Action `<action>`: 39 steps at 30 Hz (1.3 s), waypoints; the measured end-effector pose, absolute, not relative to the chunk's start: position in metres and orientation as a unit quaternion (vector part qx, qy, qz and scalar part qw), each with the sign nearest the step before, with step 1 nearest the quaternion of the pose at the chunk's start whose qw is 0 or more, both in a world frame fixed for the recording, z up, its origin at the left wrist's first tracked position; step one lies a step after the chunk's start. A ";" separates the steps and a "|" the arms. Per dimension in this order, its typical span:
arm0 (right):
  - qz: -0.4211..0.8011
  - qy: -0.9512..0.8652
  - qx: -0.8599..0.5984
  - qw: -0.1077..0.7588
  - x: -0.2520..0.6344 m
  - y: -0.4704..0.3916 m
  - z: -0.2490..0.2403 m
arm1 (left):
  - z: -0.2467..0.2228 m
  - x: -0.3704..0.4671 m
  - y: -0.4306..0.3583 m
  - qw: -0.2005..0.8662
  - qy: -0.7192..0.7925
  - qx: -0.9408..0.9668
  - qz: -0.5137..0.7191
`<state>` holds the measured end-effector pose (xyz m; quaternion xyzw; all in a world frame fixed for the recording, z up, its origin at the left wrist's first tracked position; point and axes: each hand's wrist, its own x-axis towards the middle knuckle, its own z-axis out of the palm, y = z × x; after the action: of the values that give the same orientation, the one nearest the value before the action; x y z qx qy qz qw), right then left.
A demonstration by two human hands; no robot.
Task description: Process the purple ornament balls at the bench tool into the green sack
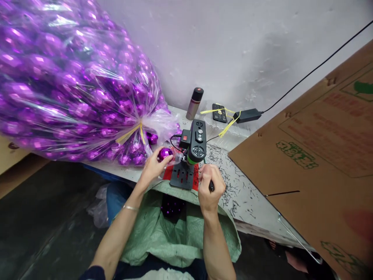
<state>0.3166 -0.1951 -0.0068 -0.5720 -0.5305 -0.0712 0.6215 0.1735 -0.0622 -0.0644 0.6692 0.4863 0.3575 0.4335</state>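
Between the thumb and fingers of my left hand [155, 164] is a shiny purple faceted ball [165, 154], just left of a small black machine [198, 142]. The machine has a red switch, vents and a slotted black base plate [181, 177] on a red surface. My right hand [211, 184] is closed around a black handle [211, 186] at the machine's right side. Below both hands, a green woven sack [145, 229] hangs open on the lap, with purple glints in its dark opening.
A huge clear bag of purple balls [72, 89] fills the left. Behind the machine stand a spray can [194, 104], a black phone-like item [219, 112] and a power adapter [248, 115]. Black scraps litter the white table [247, 198]; a cardboard box [314, 155] leans at right.
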 end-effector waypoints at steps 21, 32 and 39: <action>-0.080 -0.546 -0.577 0.602 0.317 -0.200 -0.008 | -0.149 0.222 -0.104 0.367 0.355 0.766 0.390; -0.151 -0.570 -0.569 0.573 0.320 -0.202 -0.044 | -0.161 0.220 -0.100 0.337 0.314 0.803 0.379; -0.195 -0.551 -0.538 0.607 0.322 -0.192 -0.085 | -0.157 0.220 -0.101 0.338 0.313 0.803 0.378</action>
<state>0.3215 -0.1915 -0.0850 -0.5381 -0.5509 -0.1955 0.6072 0.2202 -0.1012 -0.1574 0.8033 0.3126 0.3780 0.3379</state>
